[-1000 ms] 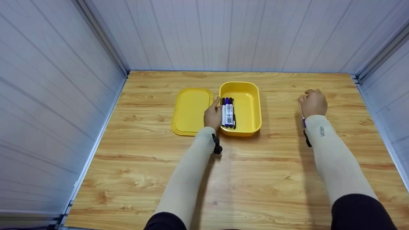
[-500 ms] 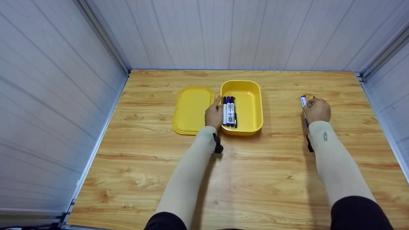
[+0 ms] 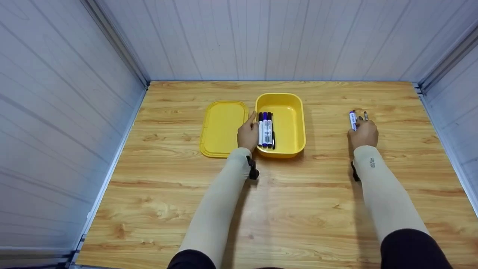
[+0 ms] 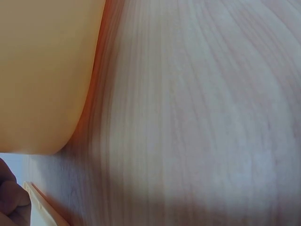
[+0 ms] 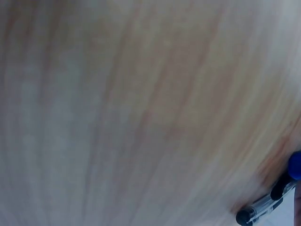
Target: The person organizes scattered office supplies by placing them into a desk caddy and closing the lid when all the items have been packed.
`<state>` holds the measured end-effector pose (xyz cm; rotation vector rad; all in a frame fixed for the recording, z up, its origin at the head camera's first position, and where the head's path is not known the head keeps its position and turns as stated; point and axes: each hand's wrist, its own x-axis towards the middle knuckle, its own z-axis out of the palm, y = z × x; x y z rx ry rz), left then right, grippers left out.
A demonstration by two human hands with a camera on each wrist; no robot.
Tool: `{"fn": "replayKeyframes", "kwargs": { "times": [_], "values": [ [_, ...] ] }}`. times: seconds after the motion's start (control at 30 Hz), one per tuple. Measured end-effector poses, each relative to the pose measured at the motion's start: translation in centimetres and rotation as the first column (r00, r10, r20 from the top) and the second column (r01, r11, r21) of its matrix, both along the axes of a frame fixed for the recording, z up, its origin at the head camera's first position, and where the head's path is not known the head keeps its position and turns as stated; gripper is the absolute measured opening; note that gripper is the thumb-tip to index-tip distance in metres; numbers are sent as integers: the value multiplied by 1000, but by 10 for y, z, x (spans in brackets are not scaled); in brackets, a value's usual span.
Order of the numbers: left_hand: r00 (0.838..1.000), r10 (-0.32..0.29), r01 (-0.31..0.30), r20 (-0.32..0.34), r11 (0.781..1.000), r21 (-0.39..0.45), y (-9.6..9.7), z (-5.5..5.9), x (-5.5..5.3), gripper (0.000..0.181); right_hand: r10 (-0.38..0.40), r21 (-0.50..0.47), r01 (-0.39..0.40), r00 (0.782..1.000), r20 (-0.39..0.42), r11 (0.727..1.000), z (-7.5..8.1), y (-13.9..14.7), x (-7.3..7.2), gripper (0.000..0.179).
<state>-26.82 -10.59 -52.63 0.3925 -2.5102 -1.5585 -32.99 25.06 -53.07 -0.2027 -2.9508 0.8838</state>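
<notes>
My left hand (image 3: 247, 136) holds the left wall of a yellow plastic box (image 3: 289, 151), one finger stretched along the rim. Several white-barrelled markers (image 3: 264, 134) with black and purple caps lie inside against that wall, beside a slim black pen (image 3: 273, 140). At the right, my right hand (image 3: 364, 134) curls over the near ends of a white marker (image 3: 352, 118) with a blue-purple end and a clear-barrelled pen (image 3: 366, 115). A dark pen end shows between them. The fingertips are hidden beneath the hand. The right wrist view shows the blue marker end (image 5: 295, 165) and black-tipped clear pen (image 5: 258, 210).
A yellow lid (image 3: 224, 129) lies flat just left of the box. White panel walls (image 3: 209, 41) enclose the back and both sides of the wood-grain table (image 3: 310, 209). In the left wrist view, the box wall (image 4: 47, 70) fills the upper left.
My right hand has drawn back slightly toward me, so the marker's far end and the clear pen now show ahead of it. The left hand and box stay in place.
</notes>
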Motion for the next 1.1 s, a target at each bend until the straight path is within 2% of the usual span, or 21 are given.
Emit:
{"fn": "replayKeyframes", "kwargs": {
  "times": [0.47, 0.67, 0.83, 1.0, 1.1],
  "values": [
    [1000, -4, 4, 1, 1000, 27, 4, 1, 0, 43, -19, -34, 20, 999, 42, 999, 1, 6, 1, 37],
    [1000, -12, 12, 6, 1000, 18, 4, 1, 0, 43, -39, -64, 43, 998, 58, 997, 7, 5, 3, 40],
    [1000, -7, 7, 5, 1000, 27, 3, 1, 0, 44, -42, -61, 43, 999, 17, 997, 17, 4, 1, 41],
    [1000, 8, -8, 1, 1000, -16, 1, 0, -2, 43, -40, -50, 37, 998, -43, 998, 31, 6, -1, 40],
    [1000, 11, -11, 3, 1000, -14, 0, -1, -3, 43, -45, -46, 43, 997, -56, 998, 38, 7, -1, 41]
  ]
}}
